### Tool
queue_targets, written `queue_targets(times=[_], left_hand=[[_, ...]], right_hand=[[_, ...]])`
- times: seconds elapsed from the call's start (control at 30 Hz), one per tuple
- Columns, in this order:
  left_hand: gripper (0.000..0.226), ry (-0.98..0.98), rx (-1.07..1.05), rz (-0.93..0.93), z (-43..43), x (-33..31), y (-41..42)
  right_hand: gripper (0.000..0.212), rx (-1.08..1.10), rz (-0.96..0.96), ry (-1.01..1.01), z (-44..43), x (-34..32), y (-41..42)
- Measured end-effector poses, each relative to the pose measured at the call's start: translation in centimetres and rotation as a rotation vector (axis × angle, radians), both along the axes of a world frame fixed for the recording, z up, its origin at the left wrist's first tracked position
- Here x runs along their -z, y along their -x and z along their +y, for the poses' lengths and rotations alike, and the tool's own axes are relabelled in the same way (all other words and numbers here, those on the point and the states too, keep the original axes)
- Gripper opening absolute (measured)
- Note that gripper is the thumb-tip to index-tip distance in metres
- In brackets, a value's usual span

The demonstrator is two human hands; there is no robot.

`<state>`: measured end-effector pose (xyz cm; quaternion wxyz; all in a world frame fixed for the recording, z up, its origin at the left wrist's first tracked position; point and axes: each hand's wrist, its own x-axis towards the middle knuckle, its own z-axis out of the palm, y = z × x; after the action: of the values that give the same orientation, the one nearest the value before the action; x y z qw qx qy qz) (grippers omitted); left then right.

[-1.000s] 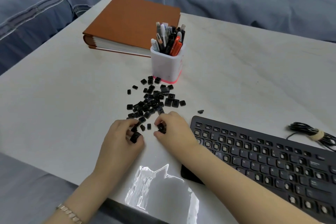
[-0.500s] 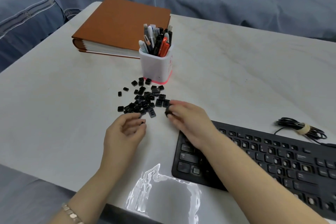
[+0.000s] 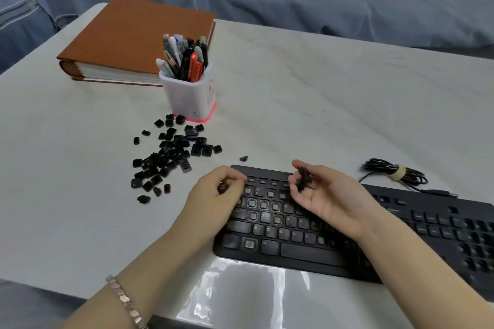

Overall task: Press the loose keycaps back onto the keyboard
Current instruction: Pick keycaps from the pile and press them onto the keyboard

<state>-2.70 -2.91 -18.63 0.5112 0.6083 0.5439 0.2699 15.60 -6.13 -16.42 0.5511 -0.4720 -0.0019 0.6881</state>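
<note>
Free room and obstructions on the pale marbled surface point(image 3: 334, 104). The widest bare stretch lies beyond the flat black keyboard point(image 3: 307, 251), from the white square pen holder with a pink base point(image 3: 189, 96) rightward. Only the coiled black cable point(image 3: 395, 173) intrudes there, near the keyboard's far edge. Left of the scatter of loose black plastic keycaps point(image 3: 171, 155) the surface is bare to its edge. Between scatter and keyboard runs a narrow open strip, with one stray keycap point(image 3: 243, 158) just beyond the keyboard's far-left corner. The flat brown binder point(image 3: 133, 37) closes the far-left corner behind the pen holder. The left hand point(image 3: 216, 195), pinching a single keycap, and the right hand point(image 3: 326, 195), holding a cluster of keycaps, hang over the keyboard's left half.
</note>
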Motion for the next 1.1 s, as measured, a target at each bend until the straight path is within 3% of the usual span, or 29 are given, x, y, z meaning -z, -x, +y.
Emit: queue_targets(times=[0.13, 0.33, 0.47, 0.63, 0.77, 0.87, 0.97, 1.1], left_hand=[[0.02, -0.099, 0.127, -0.023, -0.9, -0.3, -1.9], [0.035, -0.274, 0.277, 0.006, -1.6, -0.7, -3.6], [0.027, -0.314, 0.275, 0.011, -1.4, -0.5, -3.6], [0.032, -0.22, 0.235, -0.083, -1.4, -1.4, -2.6], [0.022, -0.169, 0.152, -0.069, -0.2, -1.6, -1.3], [0.02, -0.095, 0.074, -0.078, 0.7, -1.6, -0.4], [0.019, 0.055, -0.039, -0.155, 0.8, -1.4, -0.1], [0.012, 0.304, -0.119, -0.25, 0.5, -1.1, -0.2]], right_hand=[[0.016, -0.014, -0.13, 0.031, -1.4, 0.5, -1.1], [0.016, -0.201, -0.547, -0.026, -2.6, 0.5, -0.6], [0.019, -0.312, -0.76, -0.074, -2.7, 0.2, 0.2], [0.028, -0.395, -0.914, -0.109, -2.0, 0.2, 1.2], [0.033, -0.489, -0.973, -0.186, -0.9, 0.0, 2.1], [0.021, -0.525, -1.005, -0.259, -0.5, -0.5, 2.5], [0.005, -0.466, -0.979, -0.269, -0.3, -0.5, 2.6], [0.019, -0.42, -1.11, -0.329, -0.6, -0.3, 2.9]])
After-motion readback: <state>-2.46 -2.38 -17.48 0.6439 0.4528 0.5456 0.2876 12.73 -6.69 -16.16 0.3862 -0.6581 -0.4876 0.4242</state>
